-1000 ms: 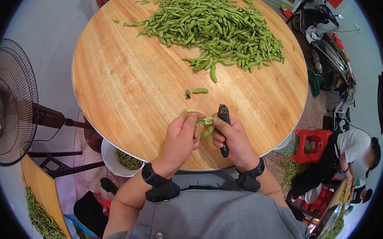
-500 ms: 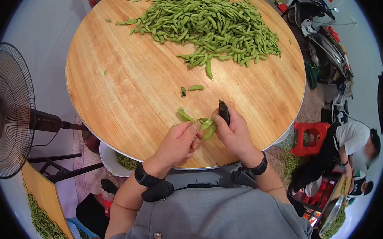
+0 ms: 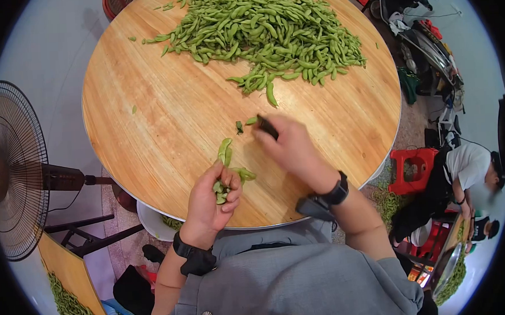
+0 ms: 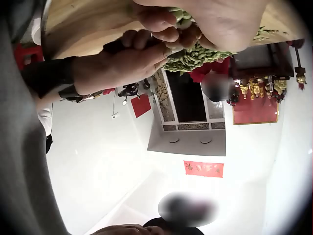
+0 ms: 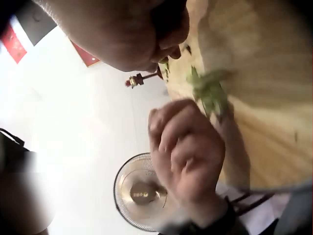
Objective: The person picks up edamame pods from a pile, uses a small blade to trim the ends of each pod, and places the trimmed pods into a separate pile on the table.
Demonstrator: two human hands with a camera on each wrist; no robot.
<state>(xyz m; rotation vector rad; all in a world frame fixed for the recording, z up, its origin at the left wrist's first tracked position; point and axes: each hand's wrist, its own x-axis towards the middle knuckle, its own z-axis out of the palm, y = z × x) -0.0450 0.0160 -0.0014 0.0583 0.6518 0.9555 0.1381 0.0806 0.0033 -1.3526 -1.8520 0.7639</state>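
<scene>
My left hand holds several green soybean pods over the near part of the round wooden table. Some pods stick out past its fingers, and more green shows inside the curled fingers. Farther out, my right hand grips a black stick-like tool; what kind of tool it is, I cannot tell. That hand's fingertips are right at a single pod lying on the wood. A small dark scrap lies just left of this pod. In the right wrist view the held pods look blurred.
A large heap of pods covers the table's far side. Left of the table stands a fan, with a white bucket below the rim. On the right are a red stool and a person in a white shirt.
My right hand has parted from the left and moved forward and left with the black tool, to the lone pod. The left hand has drawn slightly left, keeping the pods.
</scene>
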